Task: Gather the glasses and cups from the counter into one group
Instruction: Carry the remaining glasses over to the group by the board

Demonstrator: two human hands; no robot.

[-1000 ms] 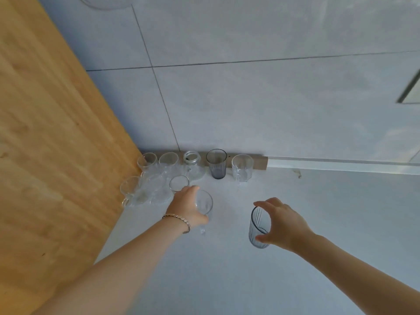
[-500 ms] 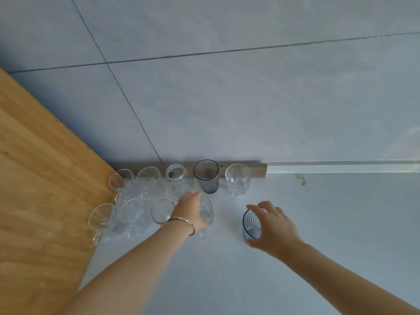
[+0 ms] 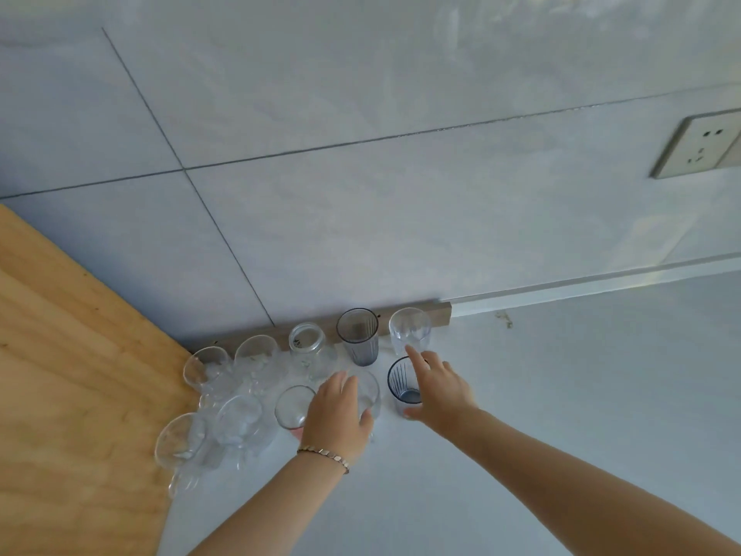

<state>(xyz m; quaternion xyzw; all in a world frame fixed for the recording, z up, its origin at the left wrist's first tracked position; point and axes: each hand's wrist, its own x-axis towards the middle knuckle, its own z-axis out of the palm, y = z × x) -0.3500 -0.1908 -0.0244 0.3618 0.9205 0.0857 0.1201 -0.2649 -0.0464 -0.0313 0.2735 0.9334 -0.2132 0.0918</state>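
Right hand (image 3: 439, 391) grasps the blue ribbed tumbler (image 3: 402, 385), upright on the desk (image 3: 561, 395) just right of the clear glass (image 3: 371, 389) the left hand (image 3: 337, 411) grips; the cluster of glasses (image 3: 240, 411) lies leftward

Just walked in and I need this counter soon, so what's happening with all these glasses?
A person is grouping glassware in the counter corner beside the wooden panel. The left hand grips a clear glass at the edge of a cluster of clear glasses; the right hand holds a dark striped glass upright just right of it. A dark tumbler and a clear tumbler stand behind, by the wall.
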